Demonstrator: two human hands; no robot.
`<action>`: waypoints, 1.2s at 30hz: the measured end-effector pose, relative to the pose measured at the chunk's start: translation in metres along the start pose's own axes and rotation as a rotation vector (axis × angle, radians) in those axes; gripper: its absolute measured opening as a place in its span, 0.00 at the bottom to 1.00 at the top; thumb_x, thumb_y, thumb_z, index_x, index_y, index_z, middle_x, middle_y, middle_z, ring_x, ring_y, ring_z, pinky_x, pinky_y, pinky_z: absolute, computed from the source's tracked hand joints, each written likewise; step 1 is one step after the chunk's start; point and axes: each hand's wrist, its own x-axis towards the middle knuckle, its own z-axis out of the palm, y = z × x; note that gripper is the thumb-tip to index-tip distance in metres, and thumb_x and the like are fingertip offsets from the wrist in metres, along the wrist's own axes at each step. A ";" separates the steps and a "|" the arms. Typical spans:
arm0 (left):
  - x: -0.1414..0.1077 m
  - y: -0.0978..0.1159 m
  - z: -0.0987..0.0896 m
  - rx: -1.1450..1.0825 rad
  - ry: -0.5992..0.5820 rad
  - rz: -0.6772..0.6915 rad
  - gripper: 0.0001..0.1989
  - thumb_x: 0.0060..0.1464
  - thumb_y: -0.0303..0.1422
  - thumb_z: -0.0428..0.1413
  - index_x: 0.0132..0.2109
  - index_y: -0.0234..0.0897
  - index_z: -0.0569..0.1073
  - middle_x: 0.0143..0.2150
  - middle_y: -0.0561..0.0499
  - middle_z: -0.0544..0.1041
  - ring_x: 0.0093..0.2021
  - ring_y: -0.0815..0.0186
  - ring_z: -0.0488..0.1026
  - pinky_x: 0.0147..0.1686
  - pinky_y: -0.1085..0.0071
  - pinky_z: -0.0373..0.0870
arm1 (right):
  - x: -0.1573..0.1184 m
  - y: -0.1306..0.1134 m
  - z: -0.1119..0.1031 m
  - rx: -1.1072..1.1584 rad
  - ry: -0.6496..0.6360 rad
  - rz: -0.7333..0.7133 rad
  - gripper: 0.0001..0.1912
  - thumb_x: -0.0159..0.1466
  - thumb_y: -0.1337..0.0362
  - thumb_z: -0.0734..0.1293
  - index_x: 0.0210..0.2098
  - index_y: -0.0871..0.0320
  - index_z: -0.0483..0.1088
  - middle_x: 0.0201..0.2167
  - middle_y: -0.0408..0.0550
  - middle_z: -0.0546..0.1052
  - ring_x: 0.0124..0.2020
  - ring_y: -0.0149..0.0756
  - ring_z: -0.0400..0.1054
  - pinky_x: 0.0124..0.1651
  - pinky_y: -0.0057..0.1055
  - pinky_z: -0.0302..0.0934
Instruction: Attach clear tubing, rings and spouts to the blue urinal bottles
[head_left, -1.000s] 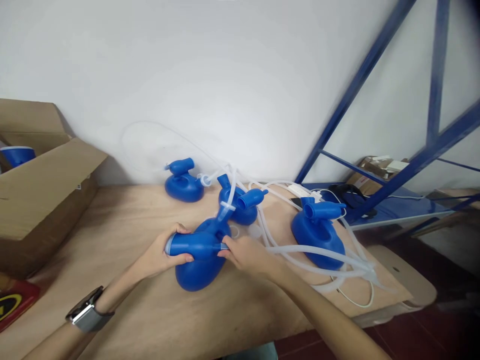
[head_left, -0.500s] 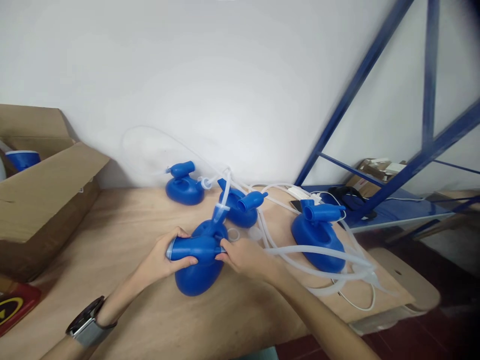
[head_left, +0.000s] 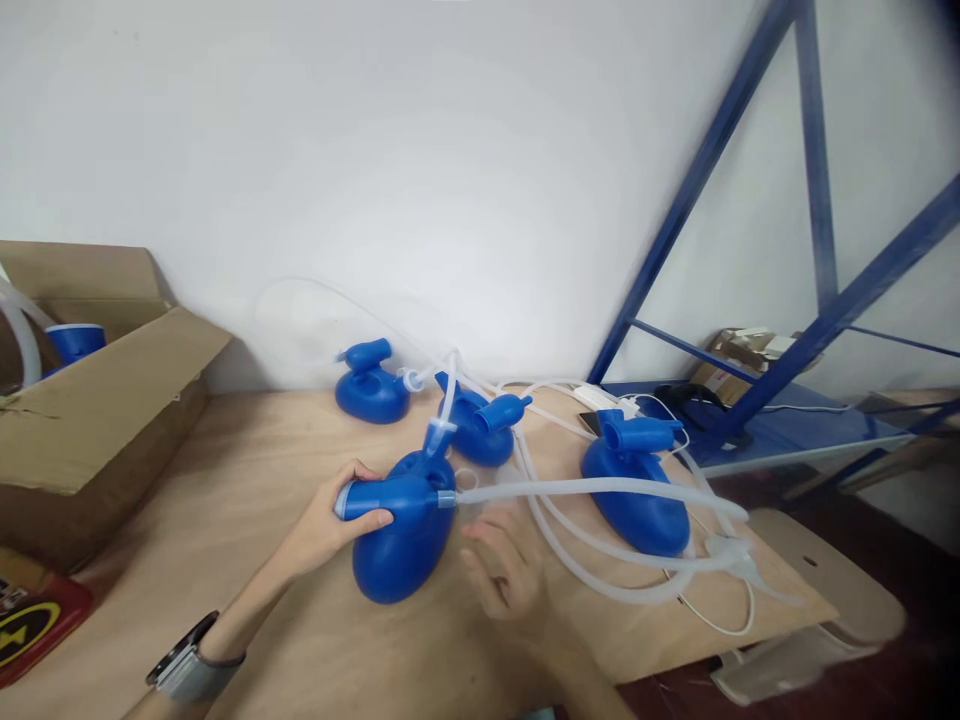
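A blue plastic urinal bottle point(head_left: 401, 560) stands on the table in front of me. My left hand point(head_left: 349, 510) is wrapped round the blue cylindrical piece point(head_left: 405, 497) on top of it, thumb on the near side. From the right end of that piece a translucent hose point(head_left: 555, 488) runs off to the right. A second, upright tube point(head_left: 448, 390) rises from the bottle's blue spout behind. My right hand point(head_left: 504, 565), slightly blurred, hovers below the hose with loosely curled fingers, holding nothing. A clear ring point(head_left: 466, 479) lies just behind the hose.
Similar blue bottles stand at the back point(head_left: 373, 397), behind the spout point(head_left: 476, 432), and at right point(head_left: 634, 500). Looped hoses point(head_left: 600, 590) cover the table's right side. An open cardboard box point(head_left: 97, 430) is at left, a red container point(head_left: 45, 615) below it, blue metal shelving point(head_left: 705, 180) at right.
My right hand has let go of the hose end at the cylindrical piece and drawn back toward me, down and right. My left hand keeps its grip. The view has shifted slightly.
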 end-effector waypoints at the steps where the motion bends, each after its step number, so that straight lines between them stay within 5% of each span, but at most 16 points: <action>1: 0.000 0.000 0.000 0.002 -0.002 -0.007 0.23 0.48 0.49 0.68 0.42 0.40 0.73 0.40 0.51 0.77 0.40 0.58 0.77 0.40 0.65 0.74 | -0.010 -0.004 0.001 0.115 0.000 0.206 0.13 0.77 0.62 0.59 0.46 0.56 0.75 0.36 0.49 0.80 0.37 0.41 0.75 0.41 0.37 0.68; 3: -0.001 -0.001 0.001 0.001 -0.006 -0.020 0.23 0.48 0.50 0.69 0.42 0.40 0.72 0.40 0.51 0.77 0.39 0.58 0.76 0.40 0.65 0.74 | -0.025 -0.004 0.008 0.289 -0.053 0.547 0.18 0.78 0.57 0.55 0.44 0.54 0.76 0.37 0.49 0.81 0.37 0.41 0.76 0.42 0.36 0.70; 5: -0.001 -0.001 0.003 -0.011 -0.007 -0.030 0.24 0.48 0.50 0.69 0.43 0.40 0.72 0.40 0.51 0.77 0.40 0.58 0.77 0.40 0.65 0.74 | -0.032 0.002 0.019 0.419 -0.129 0.700 0.21 0.79 0.52 0.54 0.52 0.52 0.75 0.45 0.51 0.81 0.45 0.43 0.77 0.49 0.39 0.70; 7: -0.001 -0.001 0.004 -0.027 -0.003 -0.034 0.24 0.47 0.49 0.69 0.43 0.40 0.72 0.41 0.50 0.78 0.41 0.57 0.77 0.40 0.65 0.74 | -0.032 0.010 0.030 0.515 -0.183 0.710 0.23 0.78 0.48 0.54 0.58 0.51 0.72 0.50 0.52 0.80 0.50 0.45 0.75 0.54 0.41 0.69; 12: -0.001 -0.001 0.003 -0.054 -0.002 -0.039 0.24 0.46 0.48 0.69 0.43 0.40 0.72 0.41 0.50 0.78 0.42 0.56 0.77 0.42 0.64 0.75 | -0.028 0.024 0.045 0.553 -0.181 0.658 0.24 0.78 0.46 0.54 0.42 0.53 0.74 0.39 0.51 0.79 0.42 0.43 0.74 0.49 0.39 0.69; 16: -0.001 0.000 0.002 -0.048 -0.008 -0.043 0.23 0.46 0.48 0.69 0.43 0.41 0.72 0.41 0.50 0.78 0.42 0.56 0.78 0.42 0.64 0.75 | -0.031 0.028 0.050 0.493 -0.147 0.589 0.23 0.78 0.49 0.54 0.39 0.54 0.72 0.34 0.50 0.78 0.35 0.40 0.73 0.42 0.36 0.68; 26: -0.003 -0.002 0.005 -0.018 0.018 -0.036 0.22 0.47 0.48 0.69 0.42 0.40 0.72 0.41 0.49 0.79 0.42 0.55 0.78 0.42 0.64 0.76 | -0.023 0.007 0.054 0.378 0.010 0.551 0.21 0.77 0.58 0.56 0.30 0.54 0.68 0.27 0.47 0.76 0.30 0.36 0.71 0.35 0.31 0.64; 36: -0.006 -0.005 0.005 0.034 0.013 -0.031 0.24 0.46 0.49 0.70 0.42 0.40 0.73 0.41 0.49 0.79 0.41 0.56 0.78 0.41 0.64 0.76 | 0.002 0.007 0.020 0.519 -0.308 0.808 0.27 0.74 0.46 0.59 0.25 0.56 0.66 0.20 0.42 0.68 0.23 0.32 0.63 0.29 0.30 0.55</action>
